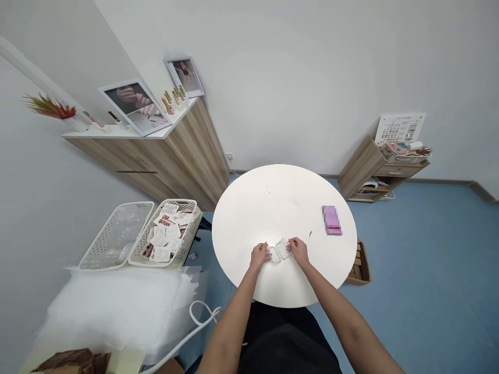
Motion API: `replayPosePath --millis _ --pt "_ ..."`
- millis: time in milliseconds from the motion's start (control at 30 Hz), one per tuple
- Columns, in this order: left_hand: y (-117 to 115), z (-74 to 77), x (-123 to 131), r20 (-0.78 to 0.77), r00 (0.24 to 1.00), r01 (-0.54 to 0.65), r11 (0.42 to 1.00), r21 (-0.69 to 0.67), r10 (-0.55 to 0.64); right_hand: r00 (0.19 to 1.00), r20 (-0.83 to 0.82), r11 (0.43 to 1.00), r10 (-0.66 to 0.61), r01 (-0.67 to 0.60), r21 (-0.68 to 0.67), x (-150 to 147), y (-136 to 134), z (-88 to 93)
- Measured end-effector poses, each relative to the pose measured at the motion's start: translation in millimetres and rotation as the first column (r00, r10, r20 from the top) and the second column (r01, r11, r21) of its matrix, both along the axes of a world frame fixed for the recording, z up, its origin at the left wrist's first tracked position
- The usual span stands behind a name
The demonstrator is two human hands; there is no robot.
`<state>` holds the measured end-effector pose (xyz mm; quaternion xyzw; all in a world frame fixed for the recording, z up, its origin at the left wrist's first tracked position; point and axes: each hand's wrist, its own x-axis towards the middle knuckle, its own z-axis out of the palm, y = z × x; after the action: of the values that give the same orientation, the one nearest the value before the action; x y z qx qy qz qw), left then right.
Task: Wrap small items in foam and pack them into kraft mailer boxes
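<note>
Over the near part of the round white table [265,202], a small clear plastic case [282,248] lies spread apart in two halves between my hands. My left hand [260,255] has its fingers closed at the left half's edge. At the upper right edge of the other half, the fingers of my right hand [298,251] pinch the case. Whether anything lies inside the clear halves is too small to tell. A tiny dark reddish piece [310,234] rests on the tabletop beyond my right hand.
A blurred purple packet [331,221] lies on the table's right side. To the left, a white basket [134,255] holds printed cards, beside another basket [88,254] and white sheets [113,306]. A cardboard box [364,265] sits on the floor at right, below a wooden cabinet [354,169].
</note>
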<state>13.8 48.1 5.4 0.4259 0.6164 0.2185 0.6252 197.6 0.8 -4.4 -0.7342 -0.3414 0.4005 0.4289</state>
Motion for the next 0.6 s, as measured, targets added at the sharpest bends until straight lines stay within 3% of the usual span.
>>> replayPosePath --millis 200,400,500,600 --pt "0 -16.5 -9 -0.127 0.991 -0.011 0.988 0.153 0.03 0.976 0.205 0.991 0.072 -0.047 -0.122 5 -4 -5.9" --pt "4 -6.0 -46 -0.166 0.98 -0.04 0.929 0.367 0.108 0.941 0.32 0.994 0.111 -0.097 -0.06 -2 16 -5.2" --pt "12 7.2 -88 -0.233 0.954 -0.024 0.821 0.57 0.189 0.927 0.317 0.978 0.202 -0.21 -0.009 -23 39 -3.1" --pt "17 22.3 -144 -0.387 0.857 0.063 0.674 0.736 0.341 0.906 0.313 0.949 0.284 -0.312 0.041 -61 65 4.6"
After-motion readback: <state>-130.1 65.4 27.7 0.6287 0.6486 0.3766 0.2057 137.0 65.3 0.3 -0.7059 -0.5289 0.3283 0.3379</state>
